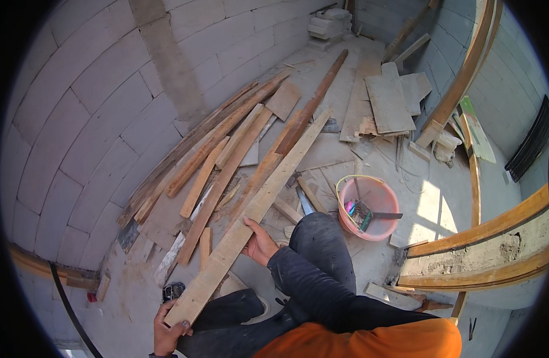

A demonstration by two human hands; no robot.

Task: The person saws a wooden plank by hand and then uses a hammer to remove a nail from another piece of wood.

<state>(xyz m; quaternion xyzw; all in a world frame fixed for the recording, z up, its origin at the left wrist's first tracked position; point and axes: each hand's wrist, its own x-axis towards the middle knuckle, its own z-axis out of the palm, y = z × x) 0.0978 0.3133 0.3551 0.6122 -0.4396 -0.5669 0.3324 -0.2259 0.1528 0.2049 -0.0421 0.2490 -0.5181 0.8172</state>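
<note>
A long wooden plank (267, 198) slants across the middle, its near end raised by my legs and its far end reaching over the pile. My left hand (169, 329) is closed around the near end, thumb on the upper face. Farther up, my right hand (261, 243) grips the plank's right edge, thumb on top and the other fingers partly hidden underneath. Beside my raised knee lies a handsaw, its toothed blade (305, 201) showing. Next to it a wooden handle (311, 193) rests on the floor. A small black object (173, 291) sits near my left hand.
A pink bucket (386, 198) with tools stands right of my knee. Several timbers (210, 158) lie along the left block wall (101, 119). Flat boards (389, 102) are stacked at the back. Wooden frame beams (483, 235) cross the right side; scraps litter the floor.
</note>
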